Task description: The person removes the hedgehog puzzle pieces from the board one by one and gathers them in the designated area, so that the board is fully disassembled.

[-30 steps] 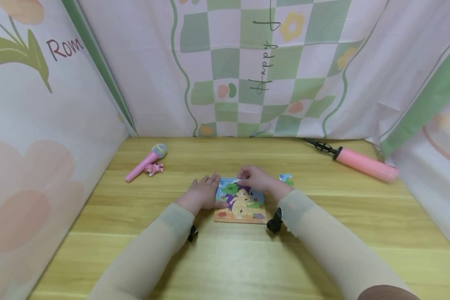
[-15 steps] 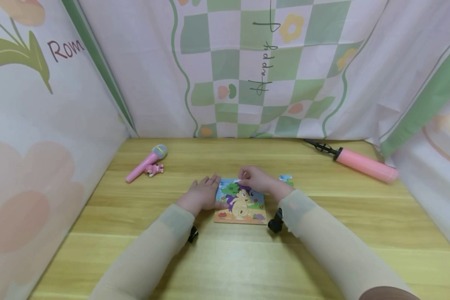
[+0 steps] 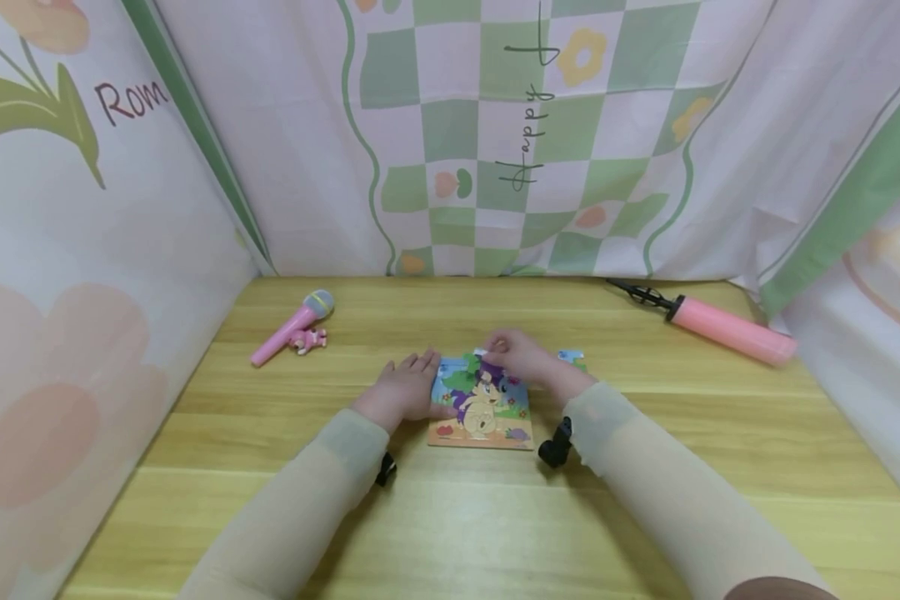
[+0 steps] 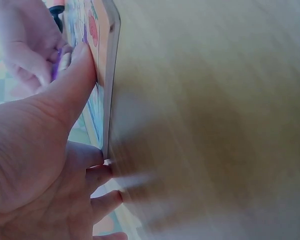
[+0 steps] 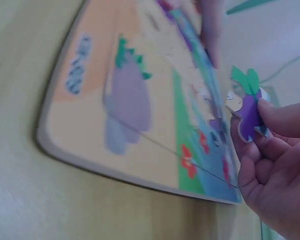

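Note:
A picture puzzle board (image 3: 487, 417) with a cartoon animal lies flat on the wooden table (image 3: 450, 508). My left hand (image 3: 408, 385) lies flat at the board's left edge, fingers straight on the table. In the left wrist view its thumb (image 4: 72, 82) presses on the puzzle board (image 4: 104, 60). My right hand (image 3: 516, 357) hovers over the board's far edge and pinches a puzzle piece (image 3: 474, 363). In the right wrist view the puzzle piece (image 5: 247, 105) is purple and green, held just above the puzzle board (image 5: 135, 115) by the right hand (image 5: 272, 165).
A loose puzzle piece (image 3: 573, 358) lies right of the board. A pink toy microphone (image 3: 292, 325) and a small pink figure (image 3: 307, 338) sit at back left, a pink hand pump (image 3: 720, 327) at back right. Patterned cloth walls (image 3: 495, 142) enclose three sides.
My right hand has shifted slightly right with the piece, which now shows its green part above the board's far edge. The left hand and board have not moved.

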Tool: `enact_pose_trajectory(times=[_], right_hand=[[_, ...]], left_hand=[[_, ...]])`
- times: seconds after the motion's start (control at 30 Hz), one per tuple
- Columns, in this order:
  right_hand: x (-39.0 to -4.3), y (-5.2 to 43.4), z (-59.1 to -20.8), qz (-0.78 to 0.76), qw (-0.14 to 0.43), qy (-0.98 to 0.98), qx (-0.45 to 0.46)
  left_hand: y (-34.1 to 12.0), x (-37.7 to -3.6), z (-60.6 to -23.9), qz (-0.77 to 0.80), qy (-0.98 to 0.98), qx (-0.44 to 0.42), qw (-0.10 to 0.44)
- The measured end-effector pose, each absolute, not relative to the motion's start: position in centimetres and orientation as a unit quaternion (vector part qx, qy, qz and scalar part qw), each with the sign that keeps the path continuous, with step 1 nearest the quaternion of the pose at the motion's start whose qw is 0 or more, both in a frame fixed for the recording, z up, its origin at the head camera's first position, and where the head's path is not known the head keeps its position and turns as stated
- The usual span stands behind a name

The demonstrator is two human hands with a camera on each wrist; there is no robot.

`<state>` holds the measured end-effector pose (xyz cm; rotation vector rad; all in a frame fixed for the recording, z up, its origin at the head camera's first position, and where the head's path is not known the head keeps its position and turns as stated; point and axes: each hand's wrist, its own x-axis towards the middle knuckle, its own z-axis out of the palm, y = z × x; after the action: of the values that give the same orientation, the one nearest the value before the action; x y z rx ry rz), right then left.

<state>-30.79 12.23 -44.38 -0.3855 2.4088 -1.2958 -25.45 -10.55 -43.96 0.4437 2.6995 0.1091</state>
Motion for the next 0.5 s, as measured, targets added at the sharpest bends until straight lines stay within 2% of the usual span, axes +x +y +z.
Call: enact_pose_trajectory(times=[0.23,0.4,0.5], right_hand=[[-31.3,16.2,-42.3,-0.534,0.145,0.823,-0.128],[-32.2,22.2,-40.5,-0.477,0.119,0.863,-0.121],[-32.4,25.9,-39.9,-0.421,0.126,0.891,-0.111]], left_hand=[[-10.5,-25.4,-43.9,0.038,0.965,0.161,0.201],[-10.6,-25.3,-43.8,0.038,0.966,0.162,0.2],[-10.6,-25.2,-43.6,0.037,0.966,0.161,0.201]])
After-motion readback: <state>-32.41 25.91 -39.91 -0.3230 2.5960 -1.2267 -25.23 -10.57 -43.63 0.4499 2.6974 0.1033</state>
